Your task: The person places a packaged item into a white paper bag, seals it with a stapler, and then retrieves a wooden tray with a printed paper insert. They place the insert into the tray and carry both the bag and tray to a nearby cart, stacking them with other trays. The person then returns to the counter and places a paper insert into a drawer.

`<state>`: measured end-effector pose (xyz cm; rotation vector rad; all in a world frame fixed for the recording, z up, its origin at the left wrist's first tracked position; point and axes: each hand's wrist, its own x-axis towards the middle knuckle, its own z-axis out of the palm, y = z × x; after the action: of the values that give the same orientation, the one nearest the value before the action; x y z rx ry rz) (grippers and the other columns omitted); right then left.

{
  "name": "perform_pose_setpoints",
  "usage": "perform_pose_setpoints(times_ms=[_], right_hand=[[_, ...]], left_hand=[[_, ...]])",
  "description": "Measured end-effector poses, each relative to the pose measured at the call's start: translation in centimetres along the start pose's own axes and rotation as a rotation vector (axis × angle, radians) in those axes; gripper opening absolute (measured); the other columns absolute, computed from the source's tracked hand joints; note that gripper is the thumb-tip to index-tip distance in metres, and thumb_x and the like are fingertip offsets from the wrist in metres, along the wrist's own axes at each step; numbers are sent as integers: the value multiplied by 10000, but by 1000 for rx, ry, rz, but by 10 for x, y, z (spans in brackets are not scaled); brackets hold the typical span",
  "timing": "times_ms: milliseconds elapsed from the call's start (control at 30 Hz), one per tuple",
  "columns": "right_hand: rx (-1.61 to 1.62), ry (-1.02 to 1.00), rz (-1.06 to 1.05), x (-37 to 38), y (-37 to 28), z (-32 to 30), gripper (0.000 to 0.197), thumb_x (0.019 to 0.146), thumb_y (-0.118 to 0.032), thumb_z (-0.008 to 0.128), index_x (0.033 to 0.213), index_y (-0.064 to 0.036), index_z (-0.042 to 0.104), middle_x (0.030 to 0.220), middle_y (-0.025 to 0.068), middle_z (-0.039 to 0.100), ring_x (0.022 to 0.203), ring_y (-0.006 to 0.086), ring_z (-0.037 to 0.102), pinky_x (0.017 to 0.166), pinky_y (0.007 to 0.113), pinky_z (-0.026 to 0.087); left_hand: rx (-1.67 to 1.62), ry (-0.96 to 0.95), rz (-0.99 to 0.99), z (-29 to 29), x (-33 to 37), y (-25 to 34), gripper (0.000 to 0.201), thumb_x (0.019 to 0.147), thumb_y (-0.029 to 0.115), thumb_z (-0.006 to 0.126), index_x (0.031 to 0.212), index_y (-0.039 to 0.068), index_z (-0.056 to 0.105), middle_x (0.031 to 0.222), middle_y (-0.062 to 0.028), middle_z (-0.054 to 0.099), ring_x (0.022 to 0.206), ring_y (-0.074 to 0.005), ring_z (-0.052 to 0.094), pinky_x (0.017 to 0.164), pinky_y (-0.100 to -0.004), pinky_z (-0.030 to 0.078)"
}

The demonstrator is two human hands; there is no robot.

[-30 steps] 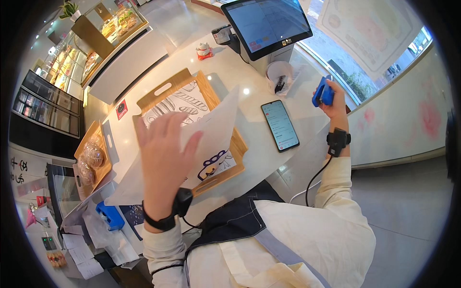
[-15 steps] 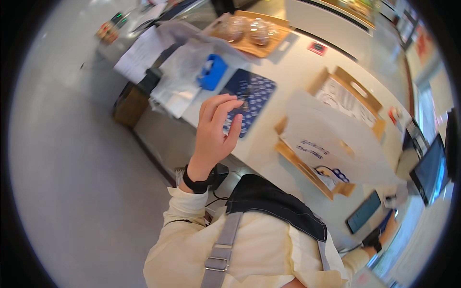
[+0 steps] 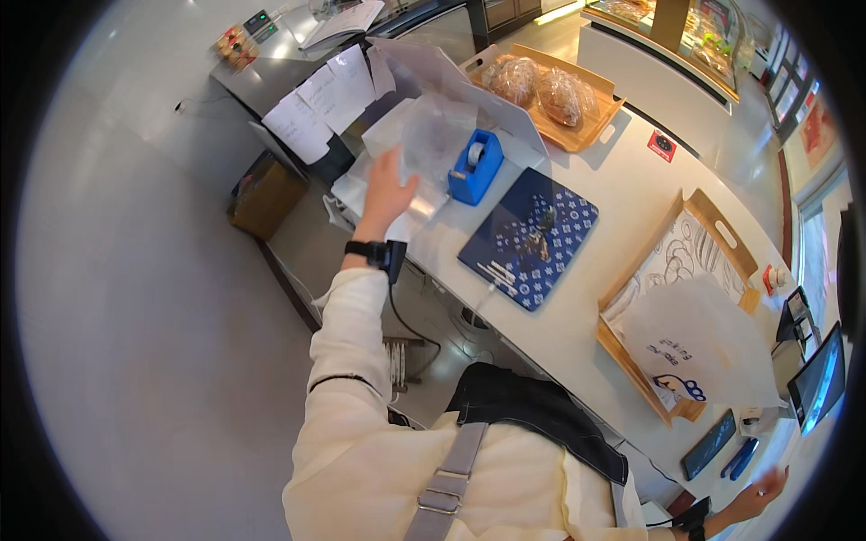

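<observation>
My left hand reaches over a heap of clear plastic bags at the counter's left end. Its thumb stands apart from the fingers, and nothing shows in its grasp. Just right of the bags stands a blue tape dispenser. My right hand is at the lower right, smeared by motion, so its fingers cannot be read. Near it lie a dark blue object, perhaps a stapler, and a phone. A white paper bag rests on a wooden tray.
A blue patterned mat lies mid-counter. Behind it, wrapped bread loaves sit on a wooden tray. Handwritten papers hang at the left end. A screen stands at the right edge. A cardboard box is on the floor.
My left hand has moved from beside the mat out to the plastic bags. My right hand has come away from the dark blue object. The view has shifted left.
</observation>
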<state>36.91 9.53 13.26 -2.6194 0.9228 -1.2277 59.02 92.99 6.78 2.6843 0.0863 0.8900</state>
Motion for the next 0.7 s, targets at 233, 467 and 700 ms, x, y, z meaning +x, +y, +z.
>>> perform_pose_setpoints(times_ms=[233, 467, 700], right_hand=[[-169, 20, 6, -89, -53, -63, 262, 907, -243, 517, 1138, -139, 585, 1007, 74, 651, 871, 205, 640, 714, 286, 516], [-178, 172, 38, -157, -134, -108, 156, 844, -214, 591, 895, -86, 663, 752, 87, 658, 635, 263, 636, 534, 369, 509], [-31, -66, 187, -180, -44, -79, 293, 936, -188, 481, 1213, -137, 562, 1013, 91, 657, 862, 179, 651, 693, 265, 512]], left_hand=[[155, -374, 157, 58, 50, -14, 277, 770, 203, 621, 1029, 106, 618, 978, -122, 619, 957, -344, 556, 740, -448, 459], [-11, 174, -94, -14, 149, -62, 198, 826, 188, 556, 970, 70, 620, 831, -191, 626, 798, -386, 585, 683, -460, 459], [535, 233, 647, 12, 161, -71, 218, 802, 91, 512, 952, 158, 656, 1096, -26, 602, 1156, -220, 449, 945, -394, 367]])
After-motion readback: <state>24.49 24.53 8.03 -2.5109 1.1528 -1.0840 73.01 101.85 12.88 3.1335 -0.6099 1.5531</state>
